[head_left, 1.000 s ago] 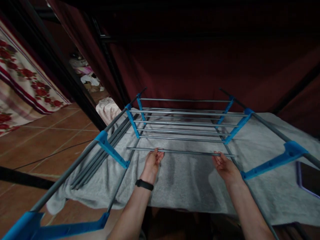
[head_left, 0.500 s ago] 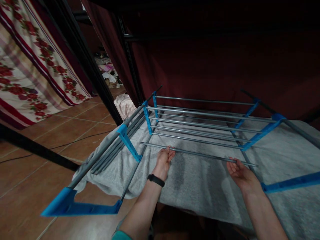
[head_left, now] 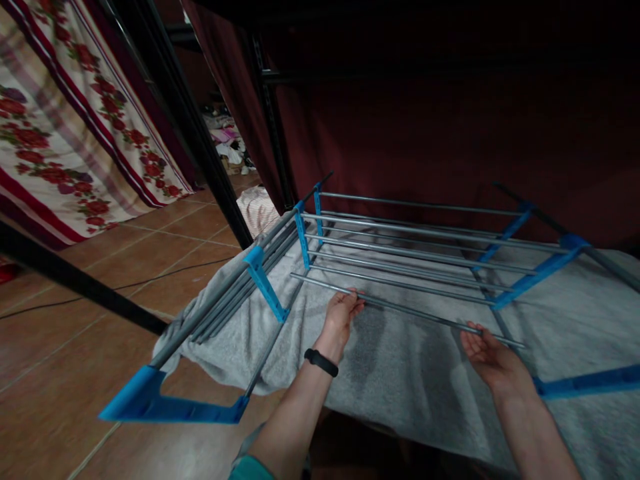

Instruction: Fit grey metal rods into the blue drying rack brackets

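A loose grey metal rod (head_left: 410, 309) lies across both my hands, just in front of a drying rack with grey bars and blue plastic brackets (head_left: 535, 273). My left hand (head_left: 341, 316), with a black band on its wrist, has its fingers curled round the rod near its left end. My right hand (head_left: 487, 357) is palm up, fingers curled under the rod near its right end. The rack rests on a grey towel (head_left: 400, 373) spread over a surface. Several more grey rods (head_left: 240, 290) lie bundled along the rack's left side.
A blue bracket piece (head_left: 165, 403) juts out over the brown tiled floor (head_left: 100, 320) at lower left. A black post (head_left: 185, 120) and a floral cloth (head_left: 60, 133) stand on the left. Dark red fabric (head_left: 425, 133) hangs behind the rack.
The view has swung left and the rack now sits further right in frame. Both hands keep hold of the rod, which now slopes down to the right.
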Available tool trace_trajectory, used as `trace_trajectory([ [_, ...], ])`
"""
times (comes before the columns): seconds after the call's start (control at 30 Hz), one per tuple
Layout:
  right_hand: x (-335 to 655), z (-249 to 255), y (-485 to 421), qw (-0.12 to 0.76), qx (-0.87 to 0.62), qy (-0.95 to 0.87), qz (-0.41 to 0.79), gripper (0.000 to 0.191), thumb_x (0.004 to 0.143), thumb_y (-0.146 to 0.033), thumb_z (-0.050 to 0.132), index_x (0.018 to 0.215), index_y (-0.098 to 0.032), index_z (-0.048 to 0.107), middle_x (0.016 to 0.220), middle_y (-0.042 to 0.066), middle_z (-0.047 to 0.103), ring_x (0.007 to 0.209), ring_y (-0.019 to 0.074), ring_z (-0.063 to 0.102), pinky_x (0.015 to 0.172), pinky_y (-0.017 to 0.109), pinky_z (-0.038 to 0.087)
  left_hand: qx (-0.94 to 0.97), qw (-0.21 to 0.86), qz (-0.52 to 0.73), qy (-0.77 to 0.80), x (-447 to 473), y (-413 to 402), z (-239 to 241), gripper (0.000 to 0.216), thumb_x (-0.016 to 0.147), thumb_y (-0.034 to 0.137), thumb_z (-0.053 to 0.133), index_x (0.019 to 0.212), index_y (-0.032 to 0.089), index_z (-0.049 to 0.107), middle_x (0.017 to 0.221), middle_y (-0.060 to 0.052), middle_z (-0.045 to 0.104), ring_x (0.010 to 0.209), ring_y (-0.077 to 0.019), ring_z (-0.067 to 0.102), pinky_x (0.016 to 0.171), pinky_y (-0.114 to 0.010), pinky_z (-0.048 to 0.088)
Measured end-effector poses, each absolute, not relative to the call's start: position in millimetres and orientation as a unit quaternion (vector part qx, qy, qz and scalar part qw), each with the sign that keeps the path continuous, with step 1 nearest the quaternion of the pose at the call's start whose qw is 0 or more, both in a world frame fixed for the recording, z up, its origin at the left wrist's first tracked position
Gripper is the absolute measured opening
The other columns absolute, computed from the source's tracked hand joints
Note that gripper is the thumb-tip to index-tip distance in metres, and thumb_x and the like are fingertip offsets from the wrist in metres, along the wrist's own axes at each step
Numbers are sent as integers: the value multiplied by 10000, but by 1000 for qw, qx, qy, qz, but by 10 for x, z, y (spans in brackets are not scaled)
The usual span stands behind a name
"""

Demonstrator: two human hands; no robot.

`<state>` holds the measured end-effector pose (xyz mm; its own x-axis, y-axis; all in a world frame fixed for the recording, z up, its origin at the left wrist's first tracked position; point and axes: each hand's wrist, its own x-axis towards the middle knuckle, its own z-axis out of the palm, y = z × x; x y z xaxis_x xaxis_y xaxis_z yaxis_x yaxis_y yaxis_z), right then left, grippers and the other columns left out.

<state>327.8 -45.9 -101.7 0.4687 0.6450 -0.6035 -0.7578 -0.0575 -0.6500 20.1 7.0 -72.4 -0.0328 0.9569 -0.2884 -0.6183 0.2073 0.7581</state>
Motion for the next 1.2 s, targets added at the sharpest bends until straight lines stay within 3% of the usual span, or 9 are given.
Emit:
trace_trajectory([
  [0.47,3376,-1002,-487,692,-519,50,499,189,879,-96,464,790,-187,604,873,1,638,758,78,652,655,209,594,134,633,634,423,20,157,-617,94,867,205,600,835,123,634,852,-104,699,692,-126,661,684,-233,527],
  [0.7,3460,-1037,-460,685,-538,56,489,174,887,-118,459,807,-171,604,892,15,639,747,79,649,630,200,582,97,596,664,441,-99,210,-571,100,878,166,578,787,128,574,789,-79,684,612,-99,643,624,-209,526],
  [1.2,3508,-1000,-440,686,-550,94,467,272,903,-89,369,793,-183,600,847,-1,652,700,73,652,598,198,575,48,572,690,440,-237,220,-506,154,875,106,557,730,151,527,770,-47,674,700,-113,673,674,-214,545],
])
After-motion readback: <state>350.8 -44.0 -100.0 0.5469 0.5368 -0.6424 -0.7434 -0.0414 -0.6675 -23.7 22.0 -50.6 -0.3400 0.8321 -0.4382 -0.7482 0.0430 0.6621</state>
